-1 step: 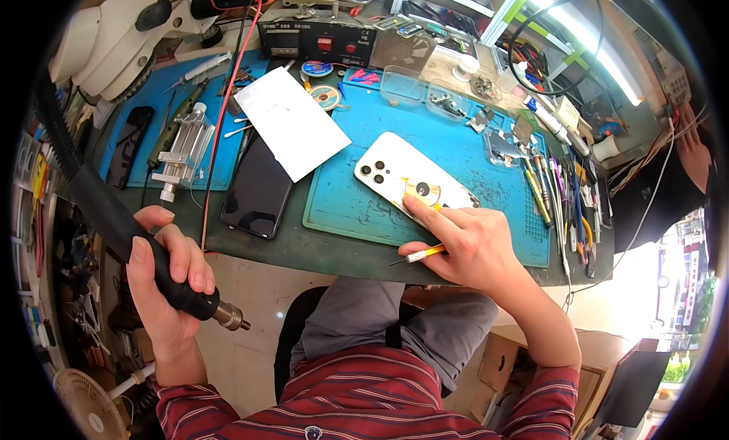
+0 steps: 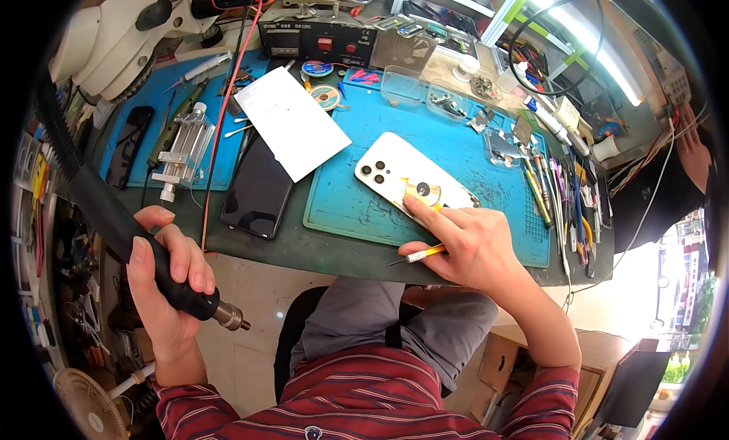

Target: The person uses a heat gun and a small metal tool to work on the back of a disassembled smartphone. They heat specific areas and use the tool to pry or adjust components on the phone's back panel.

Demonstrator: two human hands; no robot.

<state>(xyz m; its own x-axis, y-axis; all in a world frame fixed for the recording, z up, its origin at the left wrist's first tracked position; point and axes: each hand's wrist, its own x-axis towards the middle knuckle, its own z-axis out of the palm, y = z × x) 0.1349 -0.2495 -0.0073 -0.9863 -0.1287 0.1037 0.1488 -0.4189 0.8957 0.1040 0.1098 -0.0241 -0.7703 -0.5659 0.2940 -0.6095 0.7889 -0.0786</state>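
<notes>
My left hand [image 2: 173, 277] is wrapped round a black hot air gun [image 2: 182, 288] with a metal nozzle, held off the table's near left edge. A thick black hose runs up from its back end. My right hand [image 2: 478, 246] grips a thin yellow and silver precision knife [image 2: 427, 252], its tip pointing left over the table edge. The index finger of that hand touches a white phone [image 2: 391, 163] lying on the blue mat, camera lenses up. At its middle a round gold coil [image 2: 422, 191] with a dark centre shows, partly behind my fingers.
A dark phone [image 2: 258, 189] and a white sheet [image 2: 292, 125] lie left of the blue mat [image 2: 349, 212]. Tweezers and pens [image 2: 558, 186] crowd the right side. A black control box [image 2: 319, 44] stands at the back, with a microscope [image 2: 114, 41] at far left. Another person's hand [image 2: 692, 151] shows at far right.
</notes>
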